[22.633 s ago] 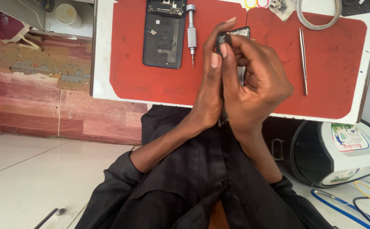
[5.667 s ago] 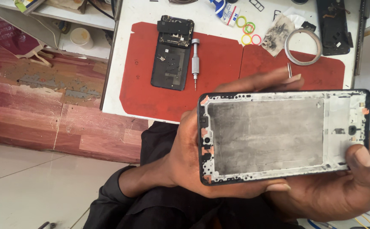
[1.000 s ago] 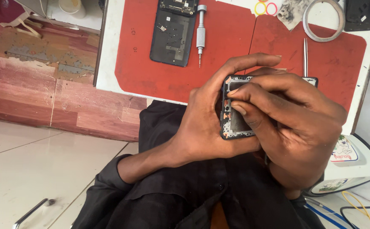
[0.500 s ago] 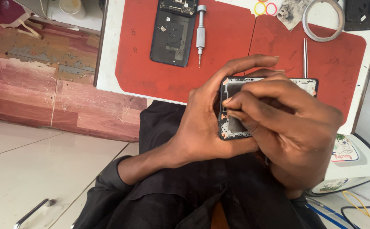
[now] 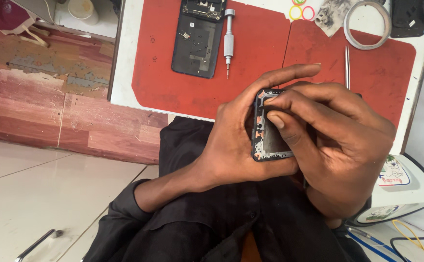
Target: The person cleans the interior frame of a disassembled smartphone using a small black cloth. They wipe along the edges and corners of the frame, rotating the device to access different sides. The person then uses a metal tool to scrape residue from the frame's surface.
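Two hands work on a bare phone frame above the lap, just in front of the workbench.

The right hand [image 5: 340,145] has its thumb and forefinger tips pressed together against the upper left corner of the phone frame [image 5: 270,133], the other fingers curled over it and hiding most of it. The left hand [image 5: 241,138] cups the frame from beneath and from the left, forefinger stretched out along its top edge. Beyond the hands, a red mat [image 5: 251,58] covers the white table [image 5: 122,73]; on it lie a dark phone back [image 5: 197,41], a silver screwdriver [image 5: 228,41] just beside it, and slim tweezers [image 5: 347,65]. A grey ring of tape [image 5: 366,24] sits at the far edge.
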A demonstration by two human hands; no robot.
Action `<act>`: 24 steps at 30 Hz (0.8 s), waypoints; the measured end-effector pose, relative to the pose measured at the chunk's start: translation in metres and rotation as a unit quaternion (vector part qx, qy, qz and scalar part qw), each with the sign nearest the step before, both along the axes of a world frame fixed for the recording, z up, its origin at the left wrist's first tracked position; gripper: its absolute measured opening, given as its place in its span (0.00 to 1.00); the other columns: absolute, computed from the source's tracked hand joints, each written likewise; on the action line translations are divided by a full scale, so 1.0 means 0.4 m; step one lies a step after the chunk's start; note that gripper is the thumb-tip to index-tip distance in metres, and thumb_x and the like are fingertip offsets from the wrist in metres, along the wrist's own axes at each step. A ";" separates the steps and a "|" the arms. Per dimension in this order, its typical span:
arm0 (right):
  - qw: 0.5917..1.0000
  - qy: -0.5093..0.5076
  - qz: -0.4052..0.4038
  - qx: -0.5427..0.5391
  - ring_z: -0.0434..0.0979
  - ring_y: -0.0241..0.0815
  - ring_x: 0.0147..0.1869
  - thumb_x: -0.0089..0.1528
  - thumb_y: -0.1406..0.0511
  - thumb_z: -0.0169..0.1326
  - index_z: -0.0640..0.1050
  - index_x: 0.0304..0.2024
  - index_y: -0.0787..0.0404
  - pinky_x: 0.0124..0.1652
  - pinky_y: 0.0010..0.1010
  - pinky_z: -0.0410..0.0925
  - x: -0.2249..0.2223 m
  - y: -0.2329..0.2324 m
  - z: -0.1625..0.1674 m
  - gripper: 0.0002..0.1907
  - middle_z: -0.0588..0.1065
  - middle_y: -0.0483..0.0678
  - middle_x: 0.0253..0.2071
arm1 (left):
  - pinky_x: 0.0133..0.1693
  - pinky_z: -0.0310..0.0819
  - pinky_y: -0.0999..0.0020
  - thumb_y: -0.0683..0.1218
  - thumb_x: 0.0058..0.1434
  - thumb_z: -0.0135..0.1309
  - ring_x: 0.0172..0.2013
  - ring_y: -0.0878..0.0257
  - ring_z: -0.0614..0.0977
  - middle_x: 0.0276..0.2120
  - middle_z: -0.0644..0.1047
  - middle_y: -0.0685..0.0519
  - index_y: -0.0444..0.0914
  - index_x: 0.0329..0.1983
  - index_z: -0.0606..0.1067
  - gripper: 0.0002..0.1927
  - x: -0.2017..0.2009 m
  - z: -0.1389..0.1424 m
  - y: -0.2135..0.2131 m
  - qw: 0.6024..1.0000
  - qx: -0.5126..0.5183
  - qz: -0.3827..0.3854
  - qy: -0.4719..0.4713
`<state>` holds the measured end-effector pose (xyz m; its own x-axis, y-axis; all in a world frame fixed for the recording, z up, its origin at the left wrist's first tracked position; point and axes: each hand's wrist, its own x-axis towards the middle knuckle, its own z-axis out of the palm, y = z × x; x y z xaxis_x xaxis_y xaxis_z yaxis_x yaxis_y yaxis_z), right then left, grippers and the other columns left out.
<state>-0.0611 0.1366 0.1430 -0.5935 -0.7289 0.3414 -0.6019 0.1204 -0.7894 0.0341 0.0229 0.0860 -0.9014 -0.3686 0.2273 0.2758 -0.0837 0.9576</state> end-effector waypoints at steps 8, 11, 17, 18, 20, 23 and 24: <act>1.000 0.018 0.004 -0.009 0.83 0.40 0.46 0.64 0.71 0.64 0.80 0.48 0.68 0.41 0.20 0.78 0.000 -0.004 -0.007 0.11 0.79 0.53 0.45 | 0.58 0.84 0.71 0.48 0.60 0.70 0.57 0.64 0.82 0.67 0.70 0.52 0.35 0.73 0.61 0.42 0.003 -0.025 0.002 1.000 -0.015 -0.001 0.011; 0.999 0.042 0.001 -0.004 0.83 0.39 0.43 0.64 0.71 0.64 0.80 0.48 0.68 0.40 0.20 0.77 0.001 -0.001 -0.007 0.11 0.79 0.54 0.45 | 0.55 0.85 0.71 0.49 0.59 0.69 0.54 0.64 0.83 0.67 0.72 0.51 0.35 0.73 0.62 0.43 -0.001 -0.029 0.004 1.000 -0.009 -0.002 -0.002; 0.999 0.035 0.003 -0.017 0.84 0.40 0.46 0.65 0.70 0.64 0.80 0.48 0.69 0.41 0.20 0.78 -0.001 -0.008 -0.007 0.10 0.79 0.54 0.45 | 0.57 0.85 0.71 0.49 0.60 0.69 0.55 0.64 0.83 0.66 0.70 0.51 0.35 0.73 0.62 0.42 -0.002 -0.036 0.007 1.000 -0.021 0.005 0.015; 0.999 0.038 0.006 -0.018 0.84 0.40 0.46 0.65 0.70 0.64 0.80 0.47 0.69 0.40 0.20 0.78 -0.004 -0.009 -0.006 0.10 0.79 0.54 0.45 | 0.57 0.85 0.71 0.49 0.60 0.70 0.55 0.64 0.83 0.66 0.70 0.52 0.35 0.73 0.62 0.42 -0.001 -0.037 0.006 1.000 -0.020 0.004 0.016; 0.999 0.043 0.010 -0.018 0.84 0.40 0.45 0.64 0.70 0.64 0.80 0.47 0.69 0.40 0.20 0.78 -0.004 -0.013 -0.004 0.10 0.79 0.54 0.44 | 0.57 0.85 0.70 0.49 0.61 0.70 0.56 0.63 0.82 0.67 0.69 0.52 0.35 0.73 0.62 0.42 0.001 -0.037 0.004 1.000 -0.016 0.001 0.021; 1.000 0.023 -0.012 0.002 0.83 0.40 0.45 0.64 0.70 0.64 0.80 0.47 0.70 0.40 0.20 0.76 0.007 -0.007 0.006 0.11 0.79 0.54 0.44 | 0.58 0.85 0.70 0.49 0.61 0.70 0.56 0.64 0.83 0.66 0.69 0.52 0.35 0.73 0.61 0.43 0.001 -0.035 0.003 1.000 -0.021 -0.001 0.023; 1.000 0.018 -0.018 0.006 0.83 0.40 0.45 0.64 0.70 0.64 0.80 0.47 0.70 0.41 0.21 0.77 0.009 -0.007 0.006 0.11 0.79 0.54 0.44 | 0.57 0.85 0.70 0.49 0.61 0.70 0.55 0.64 0.83 0.66 0.70 0.52 0.35 0.73 0.61 0.43 -0.001 -0.035 0.004 1.000 -0.019 -0.002 0.018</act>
<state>-0.0574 0.1338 0.1455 -0.6075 -0.7107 0.3546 -0.6244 0.1514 -0.7663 0.0338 0.0246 0.0720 -0.8934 -0.3561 0.2740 0.3104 -0.0483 0.9494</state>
